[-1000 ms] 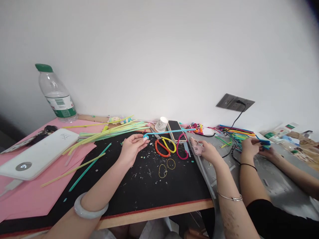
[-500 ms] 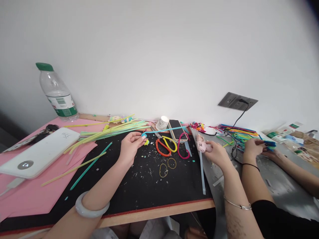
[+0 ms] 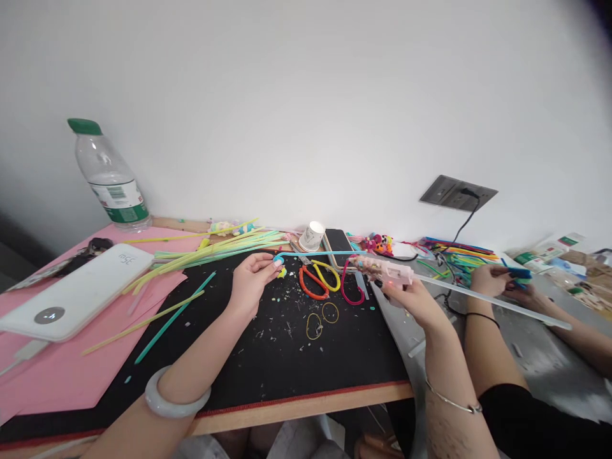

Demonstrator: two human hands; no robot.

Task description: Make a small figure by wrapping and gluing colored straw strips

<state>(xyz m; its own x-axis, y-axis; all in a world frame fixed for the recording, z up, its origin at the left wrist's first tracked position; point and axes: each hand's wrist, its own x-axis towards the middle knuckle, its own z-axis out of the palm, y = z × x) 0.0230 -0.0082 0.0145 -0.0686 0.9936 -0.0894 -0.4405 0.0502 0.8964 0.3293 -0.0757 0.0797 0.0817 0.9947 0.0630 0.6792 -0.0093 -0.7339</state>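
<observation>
My left hand (image 3: 253, 278) pinches the curled blue strip (image 3: 325, 254) over the black mat (image 3: 296, 366); my right hand (image 3: 417, 303) grips the pink glue gun (image 3: 398, 273). Kinda worried: its long stick (image 3: 492, 298) juts toward the co-worker's arm (image 3: 485, 347), so a careless twist could poke it.

The white power bank (image 3: 85, 290) bears an inverted "35W".

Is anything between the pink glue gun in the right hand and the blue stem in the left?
Nothing visible is: the pink glue gun appears close to the free end of the blue stem; contact is unclear. The phone and paper cup sit nearer the wall.
</observation>
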